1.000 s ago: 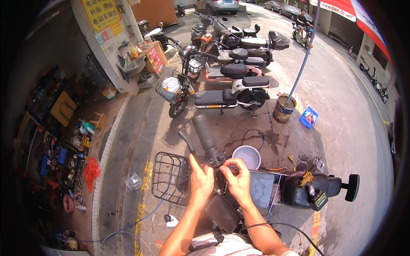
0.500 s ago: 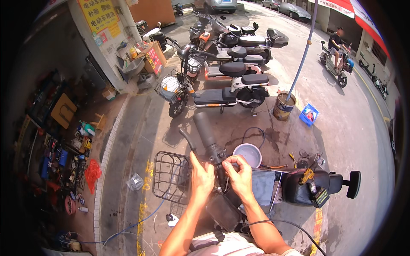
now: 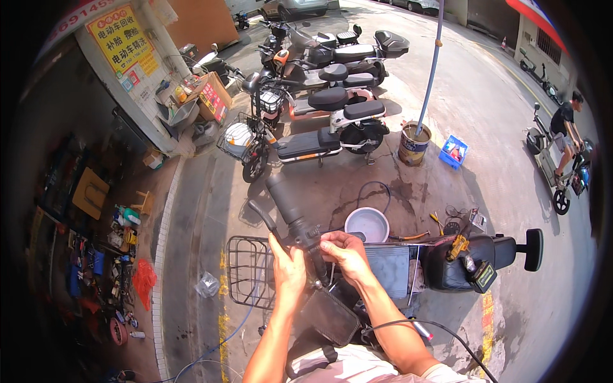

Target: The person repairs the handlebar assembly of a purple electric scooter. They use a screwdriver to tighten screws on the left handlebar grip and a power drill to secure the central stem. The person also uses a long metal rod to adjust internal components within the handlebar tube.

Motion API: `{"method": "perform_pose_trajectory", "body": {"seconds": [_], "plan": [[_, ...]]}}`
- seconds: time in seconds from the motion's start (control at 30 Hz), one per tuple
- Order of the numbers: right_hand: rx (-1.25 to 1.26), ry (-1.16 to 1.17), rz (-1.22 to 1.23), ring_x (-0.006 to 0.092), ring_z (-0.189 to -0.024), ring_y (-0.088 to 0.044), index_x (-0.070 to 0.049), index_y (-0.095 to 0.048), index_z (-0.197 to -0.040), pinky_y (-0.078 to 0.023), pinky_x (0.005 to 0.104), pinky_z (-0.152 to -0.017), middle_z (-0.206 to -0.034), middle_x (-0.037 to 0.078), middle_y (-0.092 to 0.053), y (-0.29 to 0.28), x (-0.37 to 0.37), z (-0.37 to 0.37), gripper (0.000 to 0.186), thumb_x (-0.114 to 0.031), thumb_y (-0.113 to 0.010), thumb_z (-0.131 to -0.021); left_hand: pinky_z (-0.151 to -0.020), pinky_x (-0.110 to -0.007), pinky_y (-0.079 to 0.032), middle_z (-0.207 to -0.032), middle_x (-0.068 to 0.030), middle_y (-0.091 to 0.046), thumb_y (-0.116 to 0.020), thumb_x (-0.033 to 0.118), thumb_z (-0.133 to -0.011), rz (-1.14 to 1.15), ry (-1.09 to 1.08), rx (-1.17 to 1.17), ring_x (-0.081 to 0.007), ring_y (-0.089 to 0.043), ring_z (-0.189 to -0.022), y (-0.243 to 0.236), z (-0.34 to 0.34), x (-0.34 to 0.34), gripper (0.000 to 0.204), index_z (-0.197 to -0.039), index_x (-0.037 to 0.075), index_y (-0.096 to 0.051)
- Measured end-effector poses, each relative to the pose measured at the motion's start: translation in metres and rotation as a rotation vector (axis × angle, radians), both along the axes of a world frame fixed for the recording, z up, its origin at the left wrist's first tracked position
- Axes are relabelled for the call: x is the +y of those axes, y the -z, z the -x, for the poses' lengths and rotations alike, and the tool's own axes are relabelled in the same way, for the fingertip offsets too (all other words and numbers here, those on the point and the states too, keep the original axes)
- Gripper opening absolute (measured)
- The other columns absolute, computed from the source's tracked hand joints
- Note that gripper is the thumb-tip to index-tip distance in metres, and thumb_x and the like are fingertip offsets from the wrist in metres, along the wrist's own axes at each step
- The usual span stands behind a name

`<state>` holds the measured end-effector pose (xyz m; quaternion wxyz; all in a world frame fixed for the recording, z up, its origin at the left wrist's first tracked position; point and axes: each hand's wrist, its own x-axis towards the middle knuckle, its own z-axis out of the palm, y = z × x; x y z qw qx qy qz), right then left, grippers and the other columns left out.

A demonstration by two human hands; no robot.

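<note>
Both my hands are at the handlebar of an electric scooter. Its black grip (image 3: 284, 198) points up and away, with a brake lever (image 3: 262, 215) on its left. My left hand (image 3: 288, 271) is closed around the handlebar below the lever, its thumb near the switch housing (image 3: 309, 237). From the other side my right hand (image 3: 345, 252) is closed in a pinch against the housing; whatever its fingertips hold is hidden. A dark rounded panel (image 3: 329, 314), perhaps a mirror, sits below my hands. The scooter's black wire basket (image 3: 239, 290) is left of my left hand.
On the black seat (image 3: 440, 268) lies a yellow-black power drill (image 3: 465, 252). Behind the scooter stand a pale basin (image 3: 367, 225), a bucket with a pole (image 3: 413, 145), a blue crate (image 3: 453, 152) and several parked scooters (image 3: 310, 145). A rider (image 3: 565, 137) passes at right.
My view has shifted, and the handlebar now appears farther left in it. Both hands have stayed at the switch housing. The rider at right has come nearer.
</note>
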<state>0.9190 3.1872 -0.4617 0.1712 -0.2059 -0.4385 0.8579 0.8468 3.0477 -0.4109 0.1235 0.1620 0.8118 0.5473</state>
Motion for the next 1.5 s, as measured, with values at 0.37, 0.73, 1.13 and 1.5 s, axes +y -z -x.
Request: {"method": "perform_pose_trajectory", "body": {"seconds": [0.37, 0.73, 1.13, 1.5], "plan": [[-0.038, 0.046, -0.616, 0.0066, -0.077, -0.059, 0.000, -0.067, -0.103, -0.050, 0.0240, -0.069, -0.087, -0.001, -0.065, -0.003, -0.004, 0.006, 0.017, -0.016, -0.066, -0.101, -0.111, -0.040, -0.041, -0.153, -0.0329, -0.039, -0.047, 0.022, -0.102, 0.061, -0.032, 0.044, -0.0383, -0.049, -0.136, 0.006, 0.003, -0.001, 0.075, -0.161, -0.005, -0.012], [-0.069, 0.027, -0.795, 0.0124, -0.082, -0.066, 0.000, -0.068, -0.106, -0.052, 0.0298, -0.074, -0.089, 0.009, -0.070, -0.014, 0.000, 0.000, 0.016, -0.015, -0.066, -0.099, -0.117, -0.040, -0.034, -0.157, -0.0313, -0.035, -0.047, 0.021, -0.102, -0.014, -0.030, -0.046, -0.0384, -0.040, -0.144, -0.011, -0.005, 0.003, 0.073, -0.160, -0.006, -0.014], [0.033, 0.190, -0.725, 0.0200, -0.081, -0.067, -0.001, -0.068, -0.105, -0.053, 0.0327, -0.075, -0.090, 0.013, -0.071, -0.008, -0.007, 0.001, 0.017, -0.017, -0.066, -0.099, -0.114, -0.039, -0.037, -0.156, -0.0285, -0.039, -0.047, 0.021, -0.101, 0.011, -0.031, 0.038, -0.0355, -0.046, -0.139, 0.009, 0.004, 0.000, 0.073, -0.162, -0.003, -0.015], [-0.104, 0.037, -0.834, 0.0214, -0.077, -0.067, -0.002, -0.065, -0.103, -0.052, 0.0351, -0.071, -0.085, 0.013, -0.069, -0.020, 0.002, -0.005, 0.017, -0.019, -0.063, -0.101, -0.121, -0.041, -0.029, -0.160, -0.0281, -0.032, -0.046, 0.018, -0.100, 0.016, -0.025, 0.065, -0.0370, -0.033, -0.149, 0.013, 0.006, 0.003, 0.072, -0.162, -0.003, -0.015]]}}
